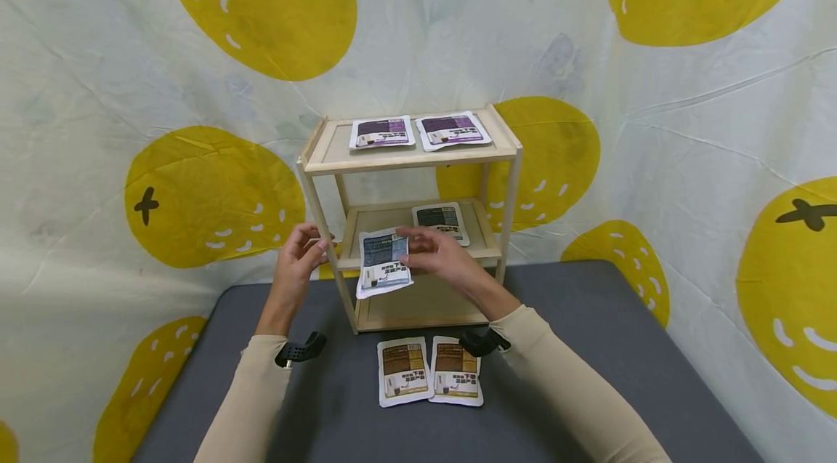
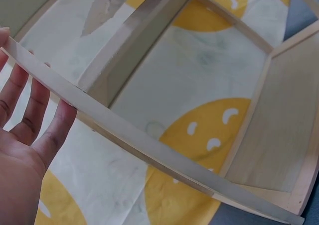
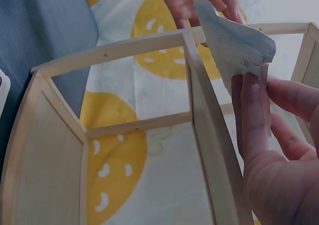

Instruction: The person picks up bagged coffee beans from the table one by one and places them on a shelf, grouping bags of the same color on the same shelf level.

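Observation:
My left hand [image 1: 296,263] grips the left front post [image 2: 144,135] of a small wooden three-tier shelf [image 1: 392,308], at about the height of the middle tier. In the left wrist view its fingers [image 2: 56,128] bend round the post. My right hand [image 1: 445,259] pinches a white pouch with a blue label [image 1: 383,259] by its right side, fingers on one face and thumb on the other. That pouch hangs tilted in front of the middle tier's left part. A pouch with a dark green label [image 1: 439,220] lies on the right of the same tier.
Two purple-labelled pouches [image 1: 382,133] lie side by side on the top tier. Brown-labelled pouches [image 1: 404,373] rest on the dark grey table [image 1: 588,325] in front of the shelf. Behind it hangs a pale cloth [image 1: 418,34] printed with yellow fruit.

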